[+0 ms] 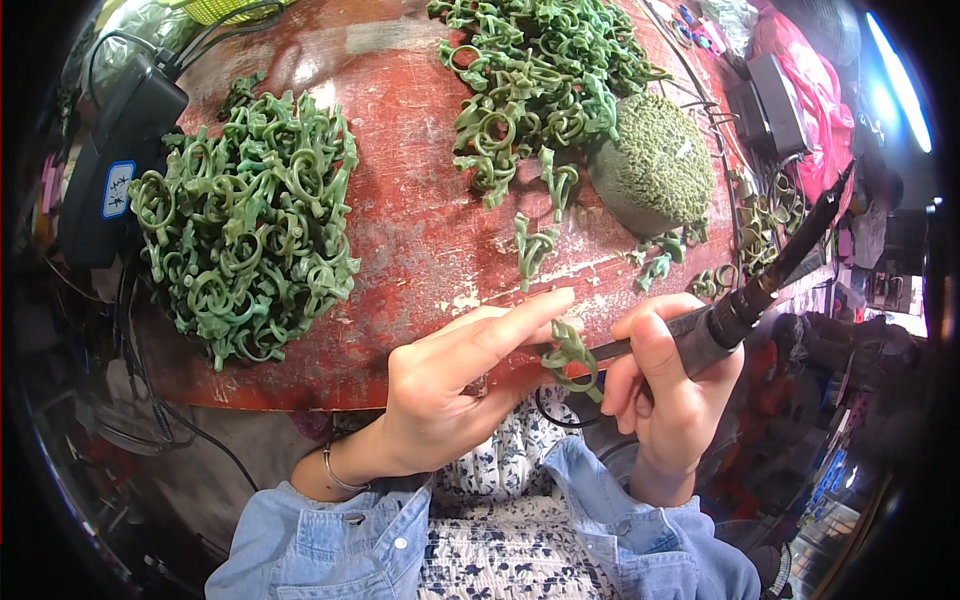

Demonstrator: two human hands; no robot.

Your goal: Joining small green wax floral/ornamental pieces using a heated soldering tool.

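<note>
Red tabletop [400, 150] before us: over its near edge we see a small green ring [574, 362] pinched in the left hand [450, 375]; the right hand [675, 395], just apart, clasps a dark-handled tool [712, 332], its narrow end at the ring. A green heap [250, 230] lies left.

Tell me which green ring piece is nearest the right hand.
The green piece between the left hand and right hand, by the dark tool; the others lie heaped or loose, farther off.
</note>
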